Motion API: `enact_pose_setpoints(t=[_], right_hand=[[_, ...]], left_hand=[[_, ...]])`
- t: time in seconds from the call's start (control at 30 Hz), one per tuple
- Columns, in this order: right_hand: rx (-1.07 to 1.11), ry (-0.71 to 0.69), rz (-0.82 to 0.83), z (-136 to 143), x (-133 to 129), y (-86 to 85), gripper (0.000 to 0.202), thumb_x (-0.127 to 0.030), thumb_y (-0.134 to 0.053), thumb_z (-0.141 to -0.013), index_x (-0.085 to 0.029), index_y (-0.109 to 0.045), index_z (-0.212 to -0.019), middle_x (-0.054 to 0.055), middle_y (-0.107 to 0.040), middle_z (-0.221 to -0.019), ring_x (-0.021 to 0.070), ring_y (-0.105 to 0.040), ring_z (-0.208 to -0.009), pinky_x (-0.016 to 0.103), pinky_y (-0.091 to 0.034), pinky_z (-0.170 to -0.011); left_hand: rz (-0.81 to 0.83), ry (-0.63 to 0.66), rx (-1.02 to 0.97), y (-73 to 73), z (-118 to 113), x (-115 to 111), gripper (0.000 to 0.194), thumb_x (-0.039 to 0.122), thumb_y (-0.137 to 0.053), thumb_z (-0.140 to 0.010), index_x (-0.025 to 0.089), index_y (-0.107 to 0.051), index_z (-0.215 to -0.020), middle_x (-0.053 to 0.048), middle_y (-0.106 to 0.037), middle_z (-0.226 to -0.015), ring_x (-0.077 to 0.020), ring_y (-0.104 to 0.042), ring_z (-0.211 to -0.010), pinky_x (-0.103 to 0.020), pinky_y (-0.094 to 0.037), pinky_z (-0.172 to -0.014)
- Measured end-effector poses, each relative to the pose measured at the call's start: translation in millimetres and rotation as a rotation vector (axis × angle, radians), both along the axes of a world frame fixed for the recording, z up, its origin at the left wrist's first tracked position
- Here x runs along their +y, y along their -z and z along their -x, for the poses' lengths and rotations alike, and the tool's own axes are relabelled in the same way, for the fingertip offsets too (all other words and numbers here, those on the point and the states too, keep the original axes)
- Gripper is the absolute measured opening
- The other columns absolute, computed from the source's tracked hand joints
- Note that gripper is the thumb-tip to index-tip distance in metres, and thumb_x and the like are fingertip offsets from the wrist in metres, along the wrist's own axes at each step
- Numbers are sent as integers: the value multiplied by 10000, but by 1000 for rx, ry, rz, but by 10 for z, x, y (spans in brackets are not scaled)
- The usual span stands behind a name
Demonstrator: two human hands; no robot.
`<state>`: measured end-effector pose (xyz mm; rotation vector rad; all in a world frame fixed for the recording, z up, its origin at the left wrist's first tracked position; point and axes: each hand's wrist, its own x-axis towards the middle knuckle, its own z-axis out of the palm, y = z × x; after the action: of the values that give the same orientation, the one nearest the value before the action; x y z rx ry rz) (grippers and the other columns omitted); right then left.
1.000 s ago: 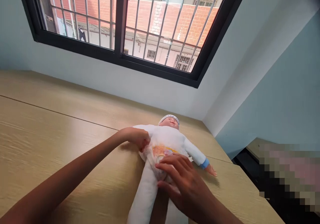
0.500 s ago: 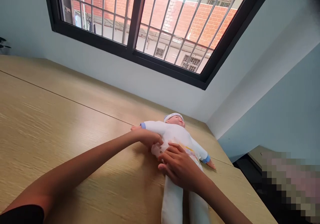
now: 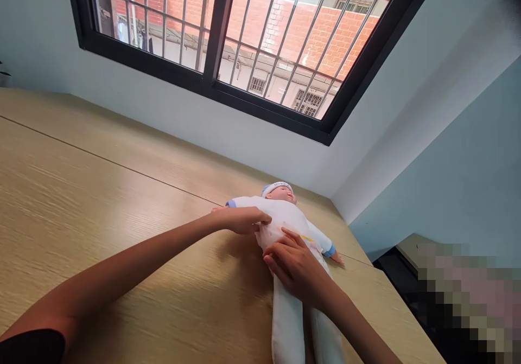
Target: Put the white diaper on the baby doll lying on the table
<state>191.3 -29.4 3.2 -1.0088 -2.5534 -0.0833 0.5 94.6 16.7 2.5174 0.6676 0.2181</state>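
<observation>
A baby doll in a white outfit with blue cuffs and a white cap lies on its back, legs toward me. Around its waist sits what looks like a white diaper with a yellow and pink print at the front. At the waist's left side, my left hand pinches the diaper's edge between thumb and fingers. My right hand rests over the diaper's lower front, its fingers apart and slightly bent. The right palm and arm cover part of the doll's hips and one leg.
The doll lies on a wooden table with a seam across it. A dark-framed window with bars is in the wall behind. Beyond the table's right edge, a blurred pinkish patch is beside something black.
My left hand has moved slightly up and right, drawing the diaper's side up along the doll's waist. My right hand stays near the front. The view has shifted a little.
</observation>
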Motion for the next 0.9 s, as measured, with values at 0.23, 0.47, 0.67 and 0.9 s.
enact_pose_setpoints(t=[0.23, 0.47, 0.67, 0.9], right_hand=[[-14, 48, -124, 48, 114, 33, 11, -201, -566, -944, -211, -567, -948, 7, -650, -879, 180, -625, -880, 509, -369, -1127], [-7, 92, -193, 283, 254, -35, 297, -293, -803, -803, -212, -608, -1010, 31, -670, -1022, 222, -619, -1000, 474, -381, -1106], [-103, 92, -307, 394, 231, -11, 153, -192, -733, -856, -214, -612, -949, 3, -643, -946, 187, -609, -960, 422, -360, -1116], [-72, 94, -442, 364, 191, 17, 96, -109, -593, -896, -203, -608, -886, 11, -632, -861, 185, -588, -864, 396, -355, -1093]], left_hand=[[361, 3, 116, -19, 93, 106, 104, 209, -509, -854, 195, -498, -957, 22, -578, -712, -141, -598, -529, -214, -478, -445], [578, 15, 75, -59, 129, 144, 237, 266, -609, -775, 202, -456, -945, 12, -664, -722, -166, -665, -620, -237, -515, -499], [667, 17, 58, -66, 91, 102, 240, 208, -574, -718, 176, -508, -946, 17, -669, -649, -156, -660, -556, -219, -482, -485], [731, 79, 70, -195, 50, -30, 164, 237, -524, -809, 150, -590, -932, -15, -691, -636, -124, -596, -422, -157, -310, -366]])
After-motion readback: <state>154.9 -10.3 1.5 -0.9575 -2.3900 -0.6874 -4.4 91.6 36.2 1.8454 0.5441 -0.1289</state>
